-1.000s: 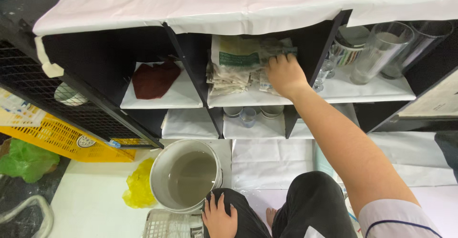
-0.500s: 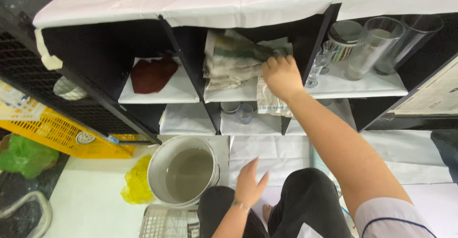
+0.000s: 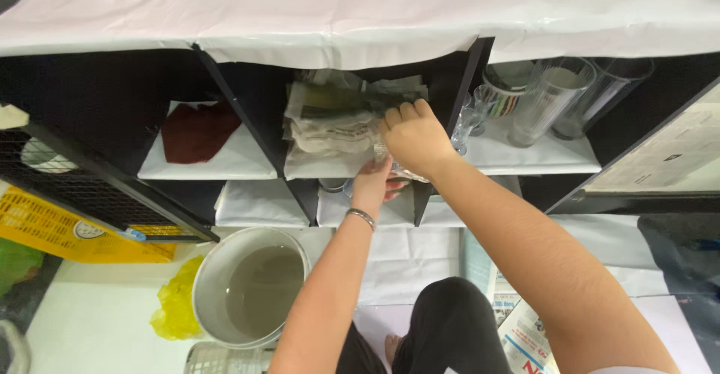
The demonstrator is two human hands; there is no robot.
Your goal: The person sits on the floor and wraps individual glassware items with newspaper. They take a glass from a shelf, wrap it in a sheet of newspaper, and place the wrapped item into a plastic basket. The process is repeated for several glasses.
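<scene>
Up from the lap, the left hand [image 3: 373,183] has risen to the middle shelf [image 3: 330,166] beside the right hand [image 3: 411,136], whose fingers clamp the stack of papers [image 3: 330,119] there; the left hand's grip is hidden. Glasses [image 3: 551,100] stand right, a bucket [image 3: 251,288] sits near left.

Paper stack [image 3: 330,123] in mid shelf bay – cloth [image 3: 196,130] in bay to its left, glasses [image 3: 551,100] right. Bucket [image 3: 251,284] on floor below, in front of shelf.

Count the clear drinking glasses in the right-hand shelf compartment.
4: a small stemmed clear glass at the left, a striped glass behind it, a tall clear tumbler, and another at the right. More may be hidden behind.
</scene>
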